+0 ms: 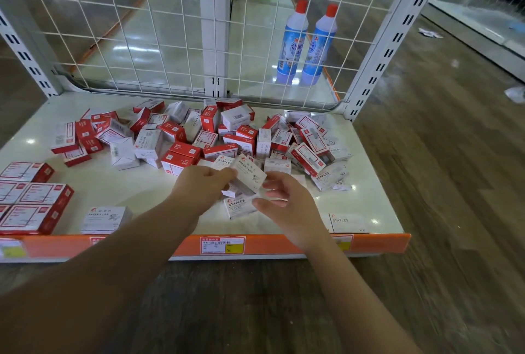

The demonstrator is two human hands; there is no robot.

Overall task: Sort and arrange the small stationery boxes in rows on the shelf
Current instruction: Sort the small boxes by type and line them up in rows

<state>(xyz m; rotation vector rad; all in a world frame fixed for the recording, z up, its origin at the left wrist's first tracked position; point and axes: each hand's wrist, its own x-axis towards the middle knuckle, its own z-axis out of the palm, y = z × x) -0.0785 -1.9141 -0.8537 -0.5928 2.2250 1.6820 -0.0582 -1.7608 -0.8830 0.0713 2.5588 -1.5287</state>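
While both hands meet over the front middle of the shelf, the scene reads as follows.

Held box: a white paper-clips box (249,176), tilted, lifted just above the boxes at the near edge of the heap.
Left hand: the left hand (203,186) grips the box's left end, fingers curled round it.
Right hand: the right hand (287,201) is just beside the box's right end, fingers loosely bent and spread; whether the fingertips touch the box cannot be told, partly because of blur.
Box under the hands: a white staples box (238,206) lies flat on the shelf, below the held box and between the two hands.
Heap: a loose pile of red and white boxes (204,137) lies jumbled across the middle and back of the shelf, some flat, some on edge.
Sorted boxes, left: larger red-and-white boxes (37,206) sit side by side in rows at the front left corner.
Near front: a single paper-clips box (103,218) stands just right of those rows; another staples box (348,223) lies at the front right, well apart from the heap.
Shelf: a pale shelf board (136,188) with an orange price strip (375,242) along its front edge.
Behind: a white wire grid (159,29) backs the shelf, and through it two blue bottles with red caps (306,46) stand on another shelf.
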